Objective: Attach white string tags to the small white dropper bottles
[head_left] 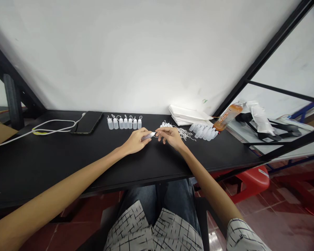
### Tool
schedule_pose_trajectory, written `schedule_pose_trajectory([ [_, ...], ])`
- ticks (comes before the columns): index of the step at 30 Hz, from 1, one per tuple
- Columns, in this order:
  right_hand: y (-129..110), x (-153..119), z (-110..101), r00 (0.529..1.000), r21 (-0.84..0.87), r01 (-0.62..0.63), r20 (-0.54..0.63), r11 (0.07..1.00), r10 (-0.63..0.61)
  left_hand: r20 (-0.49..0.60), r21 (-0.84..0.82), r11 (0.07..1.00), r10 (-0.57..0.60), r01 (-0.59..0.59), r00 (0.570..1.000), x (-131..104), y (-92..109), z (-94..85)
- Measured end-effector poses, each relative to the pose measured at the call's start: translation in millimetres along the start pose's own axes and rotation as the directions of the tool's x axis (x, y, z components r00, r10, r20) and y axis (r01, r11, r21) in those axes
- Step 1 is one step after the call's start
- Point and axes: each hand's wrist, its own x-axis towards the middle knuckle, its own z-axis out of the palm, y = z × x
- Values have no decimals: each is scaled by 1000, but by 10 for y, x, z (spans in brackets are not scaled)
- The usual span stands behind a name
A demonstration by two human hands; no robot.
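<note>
My left hand (136, 141) is closed around a small translucent squeeze bottle (147, 136) with a white top, which lies tilted with its tip toward the right. Close to that tip, the fingers of my right hand (173, 137) pinch a thin white strap (157, 135) that curves off the bottle's top. Behind my left hand, a row of similar small bottles (125, 123) stands upright, with looped straps over their white tops. Partly hidden by my right hand is a heap of white caps with stringy straps (183, 133). More translucent bottles (204, 132) lie on their sides farther right.
A black phone (88, 122) and a white cable (54, 129) lie on the black table (68, 157) at left. White paper sheets (187, 115) are stacked against the wall. An orange drink bottle (229, 116) lies at the right end, above a red stool (253, 181).
</note>
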Motion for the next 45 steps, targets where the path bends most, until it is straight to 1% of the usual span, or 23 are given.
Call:
schedule_pose_trajectory([
  [17,-6,-10,28,1000,-13,-7,4,1000,7,2,-11,1000,-23,23,1000,2,35,12],
  [22,21,-1,55,999,0,-18,28,1000,18,7,-8,1000,-30,30,1000,-2,10,41],
  [26,30,5,55,999,-18,-7,33,1000,7,-10,-11,1000,-21,21,1000,0,3,72],
  [31,-20,1,53,999,-31,13,45,999,-12,2,-9,999,-34,34,999,17,35,82],
  [34,-65,-4,36,999,-34,18,52,999,-16,-4,-36,999,-31,30,1000,38,35,89],
  [37,-86,8,13,999,-36,20,28,999,-19,-32,-65,997,-31,28,999,57,15,98],
  [40,-89,38,19,998,-44,47,-33,998,-48,-47,-52,998,-45,43,998,64,1,84],
  [42,-104,64,43,995,-36,72,-60,997,-74,-48,-28,999,-45,44,998,59,7,54],
  [45,-167,116,88,993,-1,95,-71,995,-95,-37,24,999,-21,22,999,44,42,-30],
])
